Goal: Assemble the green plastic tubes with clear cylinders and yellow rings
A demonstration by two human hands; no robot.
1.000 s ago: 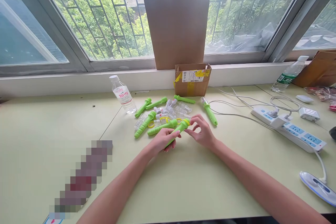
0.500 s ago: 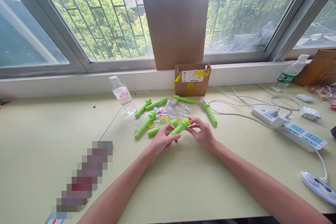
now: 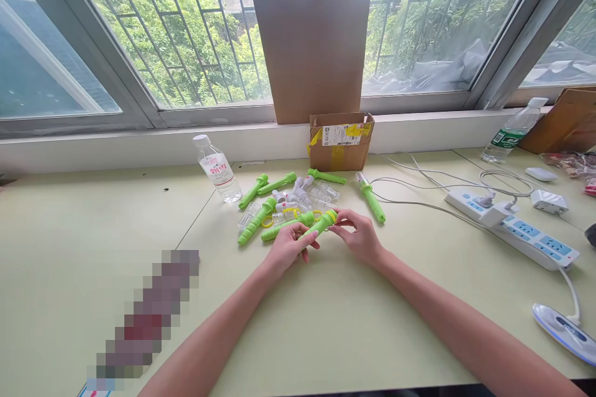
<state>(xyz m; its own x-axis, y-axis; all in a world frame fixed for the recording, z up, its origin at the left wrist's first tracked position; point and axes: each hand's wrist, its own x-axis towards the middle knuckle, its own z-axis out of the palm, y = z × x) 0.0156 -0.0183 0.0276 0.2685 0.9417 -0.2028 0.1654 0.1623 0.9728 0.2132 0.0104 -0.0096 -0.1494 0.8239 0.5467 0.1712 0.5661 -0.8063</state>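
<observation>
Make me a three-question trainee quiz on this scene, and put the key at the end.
1. What does the left hand hold?
A) a water bottle
B) a green tube
C) a white cable

2. True or false: the power strip lies to the right of both hands.

3. Fill in the blank: the cardboard box by the wall carries strips of ____ tape.

Key: 1. B; 2. True; 3. yellow
</observation>
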